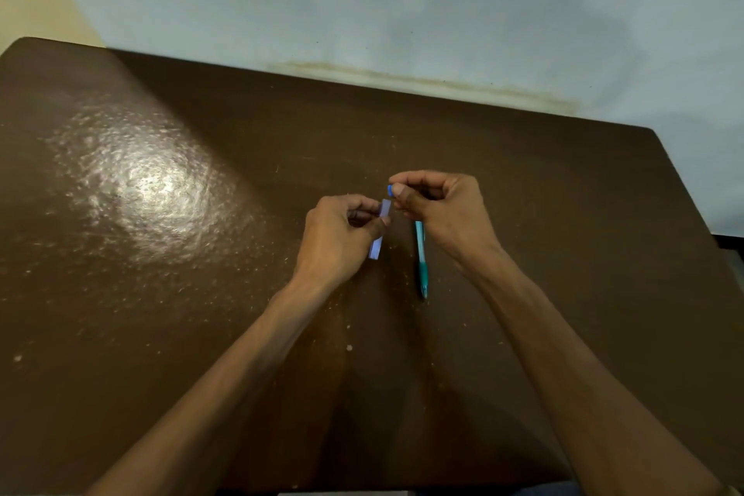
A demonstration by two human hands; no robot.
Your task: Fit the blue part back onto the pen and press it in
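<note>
- The left hand has its fingers curled and clamped on a small pale-blue tube, which runs slantwise out past the thumb at both ends; it may be a lead case, though that is too small to tell.
- The right hand pinches a tiny blue cap between thumb and forefinger, just above the tube's upper end and very nearly touching it.
- A teal pen lies on the tabletop just below the right hand's fingers, its upper end hidden beneath that hand, its tip pointing back toward the person.
- Both hands seem held a little above the tabletop, close together, wrists well apart.
- Risk, as I judge it: the cap is very small and held only by fingertips, so a slight slackening would drop it onto the dark surface, where it could roll away.
- With the tube tilted and open at the end, whatever is inside might slide out.
- A dropped right wrist could nudge the pen and set it rolling.
</note>
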